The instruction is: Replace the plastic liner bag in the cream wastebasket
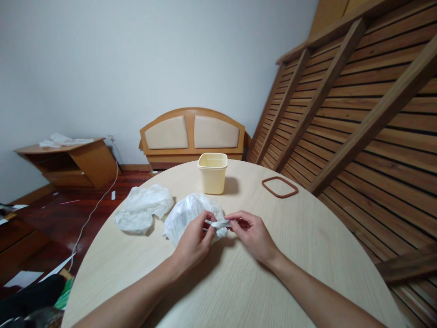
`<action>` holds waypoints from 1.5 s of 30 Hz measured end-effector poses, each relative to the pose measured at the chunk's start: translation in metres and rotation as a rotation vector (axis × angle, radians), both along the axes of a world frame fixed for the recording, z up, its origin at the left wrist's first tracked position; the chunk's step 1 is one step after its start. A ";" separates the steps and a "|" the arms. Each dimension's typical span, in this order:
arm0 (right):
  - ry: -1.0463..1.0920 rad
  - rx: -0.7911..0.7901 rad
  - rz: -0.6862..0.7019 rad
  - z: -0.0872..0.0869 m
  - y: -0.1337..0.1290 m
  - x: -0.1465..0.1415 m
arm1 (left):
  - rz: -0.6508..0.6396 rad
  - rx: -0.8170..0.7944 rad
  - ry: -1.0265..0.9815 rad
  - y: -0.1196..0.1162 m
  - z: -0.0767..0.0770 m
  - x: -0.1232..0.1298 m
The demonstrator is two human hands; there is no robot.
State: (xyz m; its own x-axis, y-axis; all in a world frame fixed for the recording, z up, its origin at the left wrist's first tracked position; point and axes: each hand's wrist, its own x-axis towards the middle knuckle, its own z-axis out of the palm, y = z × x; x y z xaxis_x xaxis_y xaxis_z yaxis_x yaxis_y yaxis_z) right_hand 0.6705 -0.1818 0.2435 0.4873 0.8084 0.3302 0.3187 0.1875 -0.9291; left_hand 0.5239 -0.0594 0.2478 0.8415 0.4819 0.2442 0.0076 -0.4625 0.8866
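Note:
A filled white plastic bag [186, 214] rests on the round table, its twisted or knotted neck toward me. My left hand [198, 234] pinches the gathered neck of the bag between thumb and fingers. Across from it, my right hand [251, 232] is closed on the end of the same plastic, pulled out to the right. Left of this bag lies a crumpled white plastic bag [145, 207], touched by neither hand. Behind the filled bag stands a cream-yellow plastic bin [212, 175], upright. What the filled bag contains cannot be made out.
A brown rounded frame [280, 197] lies flat at the right of the pale wooden table [307, 255]. Wooden slatted panels [341, 123] lean along the right side. A headboard [193, 132] stands behind; a low cabinet [85, 166] and a cable are at left.

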 end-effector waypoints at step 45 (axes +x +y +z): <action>-0.223 -0.146 -0.091 0.000 -0.006 -0.003 | -0.113 0.404 -0.028 -0.006 0.002 -0.004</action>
State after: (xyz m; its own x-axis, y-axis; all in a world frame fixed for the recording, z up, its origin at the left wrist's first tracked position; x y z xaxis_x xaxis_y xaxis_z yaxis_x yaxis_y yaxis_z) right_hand 0.6673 -0.1875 0.2437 0.4881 0.8115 0.3213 0.5281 0.0185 -0.8490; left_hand 0.5196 -0.0654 0.2502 0.8739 0.2481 0.4179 -0.0842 -0.7697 0.6329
